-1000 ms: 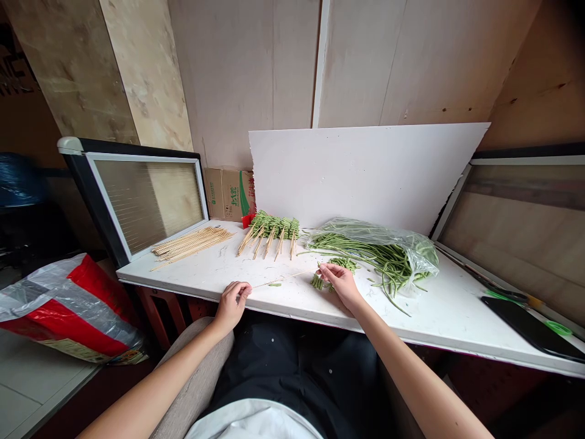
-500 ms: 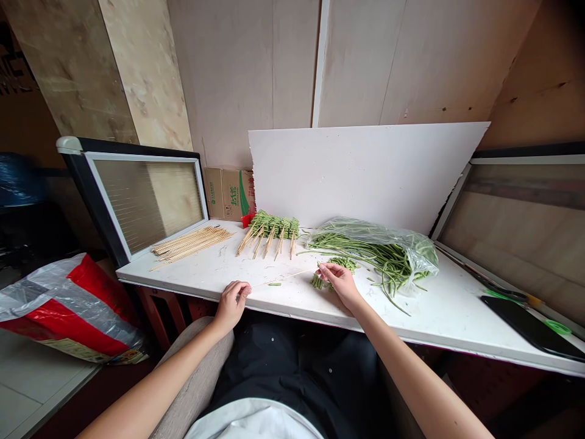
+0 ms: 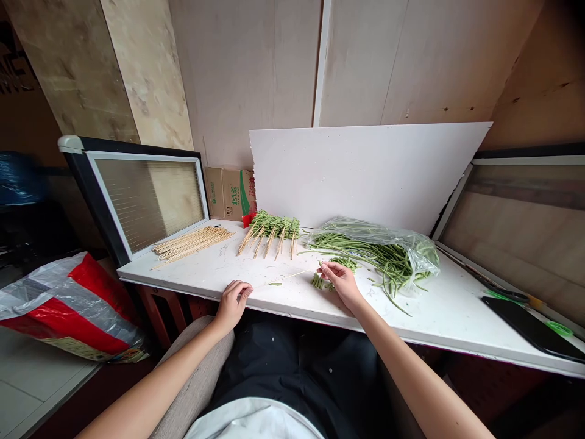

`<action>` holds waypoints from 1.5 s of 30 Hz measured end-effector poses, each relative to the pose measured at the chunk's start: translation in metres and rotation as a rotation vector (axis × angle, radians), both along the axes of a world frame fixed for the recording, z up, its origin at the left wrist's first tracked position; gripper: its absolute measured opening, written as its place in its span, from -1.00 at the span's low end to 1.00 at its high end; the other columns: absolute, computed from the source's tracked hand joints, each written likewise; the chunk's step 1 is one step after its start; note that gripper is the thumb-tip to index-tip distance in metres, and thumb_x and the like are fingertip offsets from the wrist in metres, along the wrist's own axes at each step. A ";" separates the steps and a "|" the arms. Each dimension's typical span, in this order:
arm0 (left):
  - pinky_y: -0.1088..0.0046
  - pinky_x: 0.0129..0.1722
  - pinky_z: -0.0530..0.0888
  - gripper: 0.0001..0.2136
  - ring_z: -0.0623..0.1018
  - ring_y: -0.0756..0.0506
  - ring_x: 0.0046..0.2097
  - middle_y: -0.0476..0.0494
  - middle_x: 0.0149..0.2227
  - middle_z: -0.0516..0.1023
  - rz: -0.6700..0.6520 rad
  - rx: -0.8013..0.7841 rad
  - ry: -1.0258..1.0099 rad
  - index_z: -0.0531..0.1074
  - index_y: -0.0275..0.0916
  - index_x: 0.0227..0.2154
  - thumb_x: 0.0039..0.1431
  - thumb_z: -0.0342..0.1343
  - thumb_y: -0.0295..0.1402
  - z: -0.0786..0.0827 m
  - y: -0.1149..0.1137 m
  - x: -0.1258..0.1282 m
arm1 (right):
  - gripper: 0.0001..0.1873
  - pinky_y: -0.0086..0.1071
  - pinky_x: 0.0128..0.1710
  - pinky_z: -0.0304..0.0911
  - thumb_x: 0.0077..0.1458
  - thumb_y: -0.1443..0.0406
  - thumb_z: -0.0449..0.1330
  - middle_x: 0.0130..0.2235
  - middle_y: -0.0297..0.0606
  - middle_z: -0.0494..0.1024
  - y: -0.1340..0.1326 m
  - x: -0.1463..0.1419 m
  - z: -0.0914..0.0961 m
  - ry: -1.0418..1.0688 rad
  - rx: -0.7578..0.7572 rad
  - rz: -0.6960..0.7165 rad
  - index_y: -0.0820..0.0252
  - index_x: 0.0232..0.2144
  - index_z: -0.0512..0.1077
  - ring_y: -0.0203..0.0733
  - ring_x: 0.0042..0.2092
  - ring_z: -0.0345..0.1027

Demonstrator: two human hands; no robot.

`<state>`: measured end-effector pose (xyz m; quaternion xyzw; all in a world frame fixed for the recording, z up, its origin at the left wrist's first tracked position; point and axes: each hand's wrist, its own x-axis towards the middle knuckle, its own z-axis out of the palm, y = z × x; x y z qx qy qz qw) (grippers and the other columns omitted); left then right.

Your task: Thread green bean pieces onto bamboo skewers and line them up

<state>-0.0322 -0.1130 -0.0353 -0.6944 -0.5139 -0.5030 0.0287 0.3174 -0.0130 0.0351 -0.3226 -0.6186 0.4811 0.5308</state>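
My left hand [image 3: 234, 302] is closed on one end of a thin wooden skewer [image 3: 296, 274] at the table's front edge. The skewer slants up to the right, where my right hand [image 3: 339, 281] pinches a small piece of green bean [image 3: 320, 265] at its other end. Cut green bean pieces [image 3: 343, 263] lie in a small heap beside and partly behind my right hand. One loose cut piece [image 3: 275, 284] rests on the table between my hands. Behind them, several finished bean skewers [image 3: 274, 231] lie side by side, their sticks pointing toward me.
Bare skewers [image 3: 192, 242] lie in a pile on the left of the white table [image 3: 210, 271]. Long green beans [image 3: 384, 256] spill from a clear plastic bag [image 3: 423, 247] at right. A black phone [image 3: 530, 326] and scissors [image 3: 498, 289] are farther right. A cardboard box [image 3: 228, 194] stands behind.
Almost nothing differs. Both hands keep their places and their hold on the skewer and bean piece; the whole view has shifted very slightly.
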 end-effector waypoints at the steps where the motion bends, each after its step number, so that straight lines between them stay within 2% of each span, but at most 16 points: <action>1: 0.30 -0.16 0.43 -0.79 0.52 -0.17 -0.20 -0.14 -0.29 0.56 0.000 -0.002 0.000 0.47 -0.17 -0.29 0.46 0.04 -0.24 0.000 0.000 0.000 | -0.50 -0.24 -0.19 0.33 0.03 -0.13 0.41 -0.27 -0.12 0.64 0.000 0.000 0.000 0.004 0.001 -0.001 0.16 -0.25 0.63 -0.12 -0.28 0.41; 14: 0.27 -0.16 0.45 -0.77 0.52 -0.17 -0.22 -0.16 -0.29 0.58 0.034 0.014 0.029 0.49 -0.16 -0.29 0.46 0.02 -0.22 0.000 -0.001 0.002 | -0.44 -0.25 -0.23 0.35 0.02 -0.18 0.39 -0.26 -0.07 0.63 0.003 -0.001 -0.002 -0.027 0.010 -0.043 0.18 -0.26 0.62 -0.09 -0.28 0.40; 45: 0.27 -0.16 0.44 -0.78 0.52 -0.16 -0.23 -0.14 -0.29 0.56 0.037 0.010 0.041 0.46 -0.16 -0.30 0.47 0.01 -0.23 0.000 -0.001 0.002 | -0.50 -0.27 -0.26 0.32 0.06 -0.14 0.38 -0.30 -0.12 0.63 0.003 -0.001 -0.002 -0.025 0.017 -0.003 0.17 -0.28 0.62 -0.13 -0.31 0.39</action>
